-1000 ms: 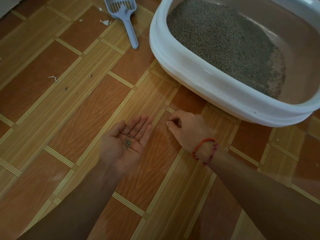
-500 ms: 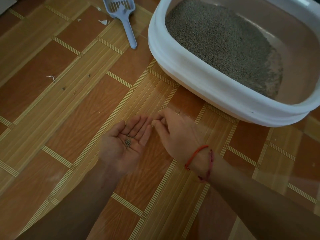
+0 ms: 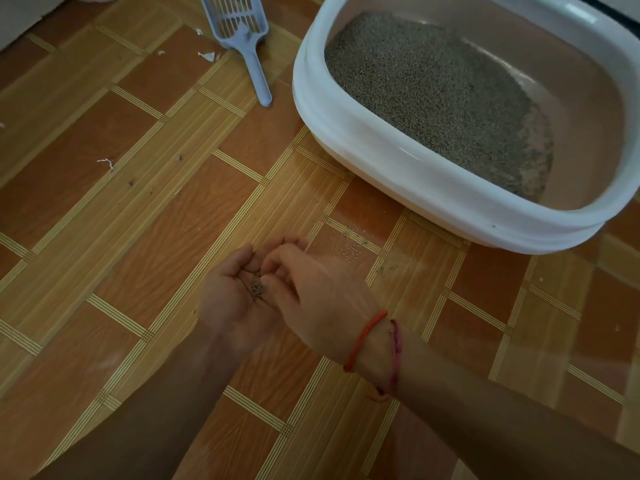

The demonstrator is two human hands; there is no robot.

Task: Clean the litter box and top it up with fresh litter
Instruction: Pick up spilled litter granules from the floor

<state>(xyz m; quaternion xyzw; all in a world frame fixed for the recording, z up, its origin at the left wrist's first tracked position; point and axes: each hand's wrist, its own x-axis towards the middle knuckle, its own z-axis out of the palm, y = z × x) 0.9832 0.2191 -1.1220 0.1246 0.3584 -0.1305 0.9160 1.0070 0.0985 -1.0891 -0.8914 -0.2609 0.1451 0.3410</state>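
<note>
White litter box point(image 3: 381, 157), grey litter point(image 3: 433, 88), pale blue scoop point(image 3: 254, 64) (slotted), orange-and-tan striped floor point(image 3: 104, 237), red wrist cords point(image 3: 367, 334).

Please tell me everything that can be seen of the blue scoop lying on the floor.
The scoop is pale blue, apparently plastic. Its slotted pan is cut off by the picture's top edge; the straight handle points toward the person. It lies flat on the wood-patterned floor, left of the white litter box and apart from it. Small white scraps lie beside it. Nothing holds it.
</note>
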